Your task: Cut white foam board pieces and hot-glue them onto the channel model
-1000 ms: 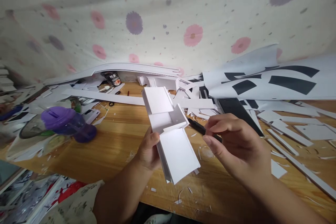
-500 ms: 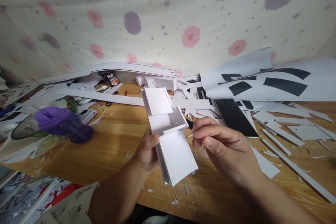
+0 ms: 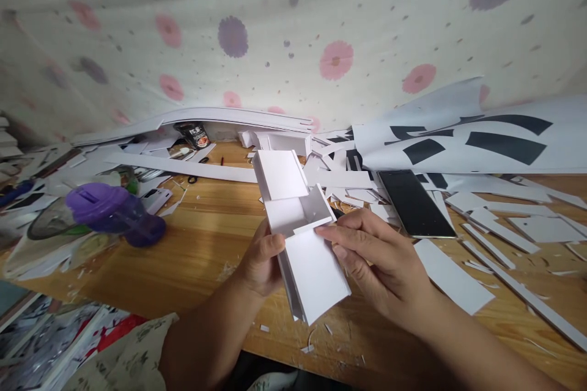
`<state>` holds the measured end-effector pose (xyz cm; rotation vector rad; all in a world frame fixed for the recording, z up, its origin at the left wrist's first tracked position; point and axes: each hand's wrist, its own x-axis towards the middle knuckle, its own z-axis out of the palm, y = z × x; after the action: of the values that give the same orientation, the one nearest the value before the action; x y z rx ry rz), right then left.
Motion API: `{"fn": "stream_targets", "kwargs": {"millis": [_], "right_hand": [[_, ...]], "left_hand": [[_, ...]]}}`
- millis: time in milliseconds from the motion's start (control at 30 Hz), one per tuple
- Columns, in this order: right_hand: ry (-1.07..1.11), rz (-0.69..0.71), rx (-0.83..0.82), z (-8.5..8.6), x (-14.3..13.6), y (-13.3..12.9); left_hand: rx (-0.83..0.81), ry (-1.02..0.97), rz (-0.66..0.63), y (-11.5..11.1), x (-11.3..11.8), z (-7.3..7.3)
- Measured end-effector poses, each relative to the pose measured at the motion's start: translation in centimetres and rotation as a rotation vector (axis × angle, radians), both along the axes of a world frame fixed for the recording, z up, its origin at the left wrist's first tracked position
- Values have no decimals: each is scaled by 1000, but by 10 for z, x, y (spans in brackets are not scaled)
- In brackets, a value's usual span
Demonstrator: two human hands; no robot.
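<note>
A white foam-board model (image 3: pixel 316 272) is held up tilted over the table, with flat panels at its two ends and an open recess between them. My left hand (image 3: pixel 263 259) grips its left side, thumb on the edge and fingers hidden behind. At the right edge, just below the recess, the fingertips of my right hand (image 3: pixel 373 259) touch the model. Thumb and index finger are drawn together there; anything pinched between them is hidden.
On the left stands a purple cup (image 3: pixel 119 214). A dark-screened tablet or phone (image 3: pixel 415 203) lies on the right among white board strips (image 3: pixel 527 296). Paper with black shapes (image 3: pixel 499 140) leans at the back. Small scraps dot the wooden table (image 3: pixel 202 244).
My right hand has moved left and in against the model's edge; a small white sliver showed at its fingertips before. My left hand keeps its grip. The view has shifted slightly.
</note>
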<state>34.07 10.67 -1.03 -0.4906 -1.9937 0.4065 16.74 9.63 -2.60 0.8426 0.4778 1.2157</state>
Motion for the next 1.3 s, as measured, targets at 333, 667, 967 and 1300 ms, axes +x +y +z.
{"fn": "stream_targets", "kwargs": {"millis": [333,667,967,1300], "right_hand": [[-112,-125,103,-7,4,0],[-163,-212,218,-8,3,0],[-101,-239,251,-12,4,0],[136,-246,75,-3,2,5]], "left_hand": [[12,27,34,2,-1,-5],[60,15,35,1,0,-5],[74,-1,6,2,-2,-7],[-57,60,92,4,-6,-6]]}}
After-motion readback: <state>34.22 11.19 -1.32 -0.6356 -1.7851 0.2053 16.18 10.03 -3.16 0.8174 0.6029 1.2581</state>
